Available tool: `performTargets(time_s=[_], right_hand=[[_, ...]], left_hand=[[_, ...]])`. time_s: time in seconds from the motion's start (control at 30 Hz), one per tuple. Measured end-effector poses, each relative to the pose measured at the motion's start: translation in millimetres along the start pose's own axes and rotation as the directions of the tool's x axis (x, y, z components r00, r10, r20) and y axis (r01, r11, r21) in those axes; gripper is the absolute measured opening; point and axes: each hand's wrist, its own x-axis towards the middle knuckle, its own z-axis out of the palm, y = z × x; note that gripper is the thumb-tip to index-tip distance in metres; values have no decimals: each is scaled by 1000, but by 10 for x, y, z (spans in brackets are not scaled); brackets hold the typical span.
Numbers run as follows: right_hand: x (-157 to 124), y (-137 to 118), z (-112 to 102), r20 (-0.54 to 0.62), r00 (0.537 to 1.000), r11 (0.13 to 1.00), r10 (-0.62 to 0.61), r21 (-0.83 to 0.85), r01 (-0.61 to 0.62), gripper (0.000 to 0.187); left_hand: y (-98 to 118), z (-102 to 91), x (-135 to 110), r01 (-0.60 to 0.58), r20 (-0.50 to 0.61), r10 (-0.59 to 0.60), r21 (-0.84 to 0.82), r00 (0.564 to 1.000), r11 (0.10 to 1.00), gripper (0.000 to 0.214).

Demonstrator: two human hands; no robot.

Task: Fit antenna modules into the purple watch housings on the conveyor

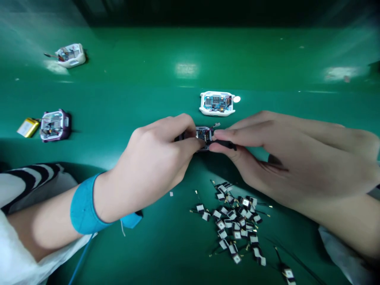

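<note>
A small watch-like case (203, 138) with an exposed circuit board sits between my hands. My left hand (157, 162) is closed around its left side, the thumb and fingers reaching to the board. At the case's right edge, the thumb and index finger of my right hand (276, 154) pinch together. A small dark part (227, 145) shows between those right fingers; its kind cannot be made out. A thin wire end (216, 125) sticks up from the case's upper right corner. Just beyond lies a white open case (217, 103) with a blue circuit board and a round white disc (236, 99).
Many small black-and-white antenna-like modules (236, 224) with thin leads are piled in front of my right hand. On the left lie a purple case (55, 125) with a yellow battery (28, 127) and another white case (71, 55). My left wrist wears a blue corded band (86, 206).
</note>
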Motion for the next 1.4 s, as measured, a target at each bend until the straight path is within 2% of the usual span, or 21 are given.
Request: performTargets(time_s=[0.13, 0.27, 0.53, 0.6, 0.67, 0.73, 0.77, 0.83, 0.9, 0.97, 1.03, 1.1, 1.13, 1.27, 1.4], right_hand=[[-33, -20, 62, -19, 999, 997, -28, 65, 29, 12], [-91, -12, 103, 19, 1000, 991, 3, 135, -6, 13], [-157, 13, 222, -19, 997, 947, 73, 314, -64, 19], [-154, 22, 247, -20, 994, 913, 107, 397, -90, 20], [-144, 55, 234, -15, 981, 843, 193, 515, -158, 17], [-128, 111, 171, -33, 963, 777, 268, 599, -196, 11], [-120, 141, 126, -41, 959, 770, 279, 606, -198, 10], [-108, 188, 32, 8, 971, 813, 239, 545, -205, 8], [-104, 193, -38, 173, 973, 862, 152, 459, -216, 7], [-111, 152, -66, 356, 932, 877, 63, 425, -222, 8], [-130, 80, -59, 450, 893, 879, -2, 426, -213, 9], [-158, 5, -36, 447, 894, 911, -22, 378, -167, 13], [-172, -27, -27, 426, 904, 937, -32, 327, -121, 15], [-188, -106, -25, 370, 924, 994, -97, 84, 70, 13], [-129, -152, -49, 346, 935, 996, -76, -7, 83, 12]], left_hand=[[3, -6, -7, -9, 6, 9, 6, 1000, 1000, 25], [11, -16, -17, 1, 15, -2, 22, 1000, 1000, 23], [4, 22, -10, 25, 66, -27, 33, 997, 999, 23], [19, 23, -13, 13, 70, -14, 17, 997, 1000, 23], [48, -12, -38, 16, 72, -15, -15, 997, 1000, 23], [76, -84, -84, 69, 91, -61, -82, 994, 994, 24], [82, -128, -110, 109, 112, -94, -133, 989, 985, 29], [63, -214, -151, 177, 158, -141, -242, 977, 954, 48], [-2, -266, -153, 173, 191, -115, -320, 975, 931, 65], [-92, -262, -114, 100, 239, -5, -387, 971, 917, 76], [-171, -204, -62, 28, 317, 133, -457, 939, 889, 79], [-214, -116, -26, -11, 350, 214, -500, 912, 866, 77], [-221, -73, -21, -13, 339, 215, -509, 916, 860, 77], [-174, 39, -62, 68, 215, 55, -526, 975, 848, 73], [-88, 57, -119, 94, 105, -46, -517, 993, 851, 65]])
